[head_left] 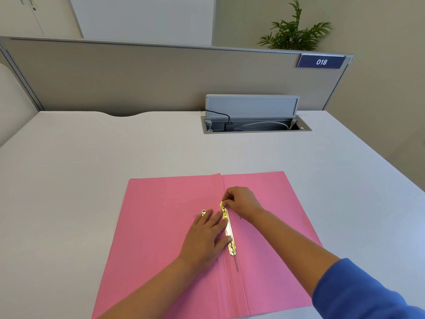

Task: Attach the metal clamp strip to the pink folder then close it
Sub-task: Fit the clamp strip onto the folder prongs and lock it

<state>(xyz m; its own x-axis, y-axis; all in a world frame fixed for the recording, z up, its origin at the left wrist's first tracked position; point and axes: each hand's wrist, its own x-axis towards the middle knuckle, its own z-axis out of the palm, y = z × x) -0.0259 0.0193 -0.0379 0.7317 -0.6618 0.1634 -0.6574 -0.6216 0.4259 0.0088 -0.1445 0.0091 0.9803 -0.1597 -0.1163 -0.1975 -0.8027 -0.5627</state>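
The pink folder (161, 238) lies open and flat on the white desk. A gold metal clamp strip (230, 240) lies along its centre fold, with a thin prong sticking out at its near end. My left hand (204, 236) rests flat on the folder, fingertips and thumb pressing the strip's left side. My right hand (241, 201) pinches the strip's far end, where a thin prong stands up. A small gold slider piece (203, 212) lies loose on the left leaf, just beyond my left fingers.
The white desk (92, 157) extends to the left, right and far side of the folder. An open cable box (255, 124) with cables is set into the desk at the back, against a grey partition (138, 77). A plant stands behind the partition.
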